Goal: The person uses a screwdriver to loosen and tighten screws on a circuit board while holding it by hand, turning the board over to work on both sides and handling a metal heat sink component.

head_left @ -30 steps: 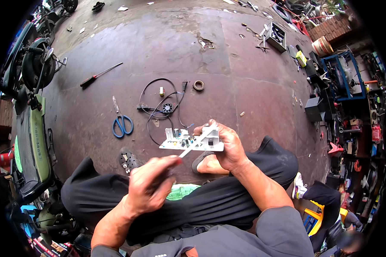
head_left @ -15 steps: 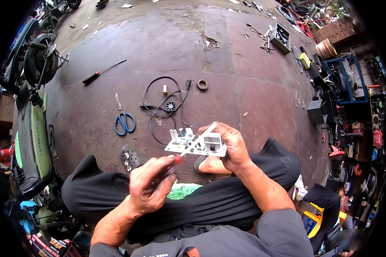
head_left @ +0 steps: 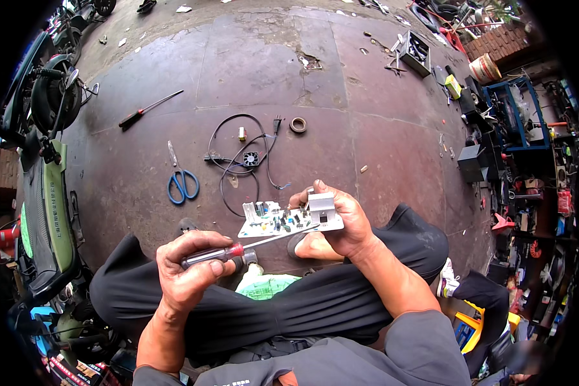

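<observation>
A screwdriver (head_left: 213,255) with a clear and red handle is gripped in my left hand (head_left: 190,264). Its long metal shaft points right, and the tip lies at the metal heat sink on a white circuit board (head_left: 273,223). My right hand (head_left: 346,222) is closed round the board's right end, beside the silver heat sink (head_left: 321,206). Small parts stand along the board's upper face. I cannot tell whether the tip touches a screw.
On the floor ahead lie blue-handled scissors (head_left: 183,186), a black cable (head_left: 222,132), a small fan (head_left: 251,159), a tape roll (head_left: 298,125) and another screwdriver (head_left: 132,119). An open metal box (head_left: 416,53) stands far right. A green scooter (head_left: 56,206) is at the left.
My left hand has moved left and turned the screwdriver lower and flatter, so its shaft now runs along the board's front. The right hand still holds the board, now tilted differently.
</observation>
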The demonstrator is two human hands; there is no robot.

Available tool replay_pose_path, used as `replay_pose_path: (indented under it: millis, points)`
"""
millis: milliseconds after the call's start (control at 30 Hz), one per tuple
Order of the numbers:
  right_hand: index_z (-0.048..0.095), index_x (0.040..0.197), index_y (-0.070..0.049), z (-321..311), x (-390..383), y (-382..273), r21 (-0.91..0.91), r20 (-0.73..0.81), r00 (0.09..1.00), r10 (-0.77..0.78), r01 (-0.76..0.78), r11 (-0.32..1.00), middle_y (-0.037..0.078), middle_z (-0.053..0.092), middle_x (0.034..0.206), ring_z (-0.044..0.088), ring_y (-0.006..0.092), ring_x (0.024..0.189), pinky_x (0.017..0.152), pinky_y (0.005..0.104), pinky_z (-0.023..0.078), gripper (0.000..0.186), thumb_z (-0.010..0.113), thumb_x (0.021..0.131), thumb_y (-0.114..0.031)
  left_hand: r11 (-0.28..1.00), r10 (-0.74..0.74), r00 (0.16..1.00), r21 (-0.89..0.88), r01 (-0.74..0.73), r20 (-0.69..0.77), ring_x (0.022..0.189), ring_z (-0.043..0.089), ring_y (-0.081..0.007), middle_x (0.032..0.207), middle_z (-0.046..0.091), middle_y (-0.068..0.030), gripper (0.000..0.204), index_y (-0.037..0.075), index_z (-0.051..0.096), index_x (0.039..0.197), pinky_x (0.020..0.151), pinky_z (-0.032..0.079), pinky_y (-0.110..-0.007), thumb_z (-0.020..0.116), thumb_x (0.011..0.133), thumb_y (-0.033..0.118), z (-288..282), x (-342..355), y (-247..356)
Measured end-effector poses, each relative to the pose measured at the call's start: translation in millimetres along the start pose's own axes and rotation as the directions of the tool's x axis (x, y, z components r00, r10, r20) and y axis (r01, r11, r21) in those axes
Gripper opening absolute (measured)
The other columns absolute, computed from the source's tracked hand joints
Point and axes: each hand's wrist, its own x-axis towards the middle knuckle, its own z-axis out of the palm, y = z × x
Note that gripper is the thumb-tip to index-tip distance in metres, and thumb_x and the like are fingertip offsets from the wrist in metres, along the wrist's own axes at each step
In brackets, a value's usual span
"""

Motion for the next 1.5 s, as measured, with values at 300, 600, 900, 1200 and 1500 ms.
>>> replay_pose_path:
  millis: [300, 600, 900, 1200, 1500]
  points:
    - [0.066, 0.098, -0.001, 2, -2, 0, 0.056, 0.058, 0.994, 0.091, -0.094, 0.994, 0.012, 0.070, 0.094, 0.067, 0.0186, 0.085, 0.080, 0.0327, 0.053, 0.028, 0.059, 0.097, -0.028, 0.988, -0.121, 0.992, -0.099, 0.120, -0.014, 0.053, 0.055, -0.0071, 0.073, 0.068, -0.0110, 0.034, -0.009, 0.066, 0.100, 0.048, 0.041, -0.020, 0.066, 0.073, 0.012, 1, 5, -5]
    - [0.065, 0.095, -0.003, 2, -2, -1, 0.035, 0.058, 0.994, 0.091, -0.093, 0.995, 0.011, 0.069, 0.091, 0.066, 0.0177, 0.086, 0.081, 0.0327, 0.051, 0.025, 0.057, 0.098, -0.027, 0.910, -0.254, 0.967, -0.336, 0.245, 0.018, 0.047, 0.052, -0.0094, 0.070, 0.065, -0.0097, 0.033, -0.009, 0.063, 0.106, 0.045, 0.042, -0.023, 0.066, 0.079, 0.010, 6, 6, -18]
    - [0.068, 0.094, -0.003, -3, 1, -5, 0.214, -0.001, 1.000, 0.027, -0.026, 0.976, 0.013, 0.068, 0.093, 0.065, 0.0287, 0.090, 0.090, 0.0446, 0.050, 0.039, 0.053, 0.096, -0.039, 0.939, -0.271, 0.956, -0.185, 0.289, 0.114, 0.060, 0.062, -0.0140, 0.083, 0.068, -0.0104, 0.038, -0.004, 0.059, 0.113, 0.053, 0.049, -0.026, 0.074, 0.083, 0.012, 14, 1, -34]
    - [0.067, 0.096, -0.003, -8, 0, -8, 0.454, -0.003, 0.985, -0.175, 0.158, 0.877, 0.015, 0.067, 0.087, 0.067, 0.0294, 0.079, 0.079, 0.0424, 0.054, 0.064, 0.050, 0.090, -0.065, 0.924, -0.339, 0.898, -0.078, 0.373, 0.279, 0.073, 0.053, -0.0053, 0.105, 0.063, -0.0030, 0.042, 0.000, 0.055, 0.128, 0.062, 0.048, -0.021, 0.068, 0.091, 0.013, 31, -3, -53]
    - [0.057, 0.116, -0.008, 28, -8, -4, 0.280, -0.231, 0.907, -0.352, 0.408, 0.869, 0.011, 0.064, 0.103, 0.063, 0.0251, 0.097, 0.085, 0.0410, 0.053, 0.071, 0.054, 0.084, -0.071, 0.838, -0.340, 0.920, -0.382, 0.390, 0.193, 0.060, 0.059, -0.0127, 0.085, 0.064, -0.0081, 0.044, -0.004, 0.057, 0.123, 0.056, 0.051, -0.027, 0.071, 0.087, 0.017, 38, 3, -48]
